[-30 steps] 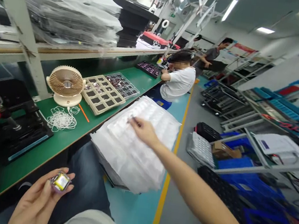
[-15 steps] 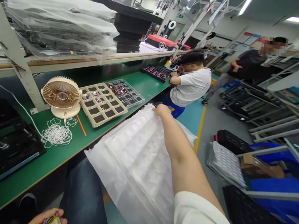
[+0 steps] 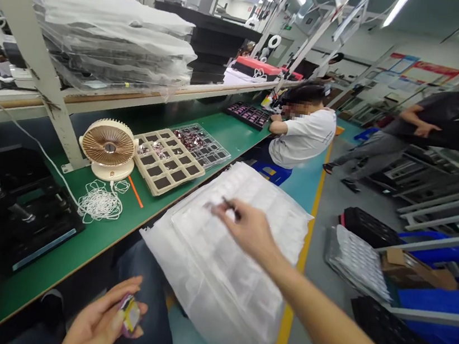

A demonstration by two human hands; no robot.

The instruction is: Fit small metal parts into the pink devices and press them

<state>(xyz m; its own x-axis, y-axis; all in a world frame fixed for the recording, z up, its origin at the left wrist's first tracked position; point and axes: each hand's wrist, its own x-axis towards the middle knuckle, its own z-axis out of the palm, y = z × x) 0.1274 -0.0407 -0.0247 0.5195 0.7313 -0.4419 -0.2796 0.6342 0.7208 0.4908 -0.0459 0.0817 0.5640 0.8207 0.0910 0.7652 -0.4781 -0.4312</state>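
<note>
In my left hand [image 3: 102, 319], at the bottom of the view, is a small electronic part [image 3: 131, 317] with a yellow and silver face and a purple edge. The fingers are closed around it, above my leg. My right hand [image 3: 247, 228] hovers over a stack of trays covered by a white translucent sheet [image 3: 235, 285]. Its fingers are pinched around something small and dark, too blurred to name. The covered stack sits beside the green bench, to the right of my leg.
On the green bench [image 3: 183, 205] stand a fan [image 3: 108, 147], a coiled white cable [image 3: 100, 206], a beige compartment tray [image 3: 171, 167] and a clear tray [image 3: 207, 146] with small parts. A black fixture [image 3: 17, 206] lies left. A seated person [image 3: 302, 131] works beyond; another person [image 3: 422, 124] walks at right.
My right hand has let go of the sheet's far edge and come back over its middle. My left hand with the electronic part has risen into view. The walking person has moved right.
</note>
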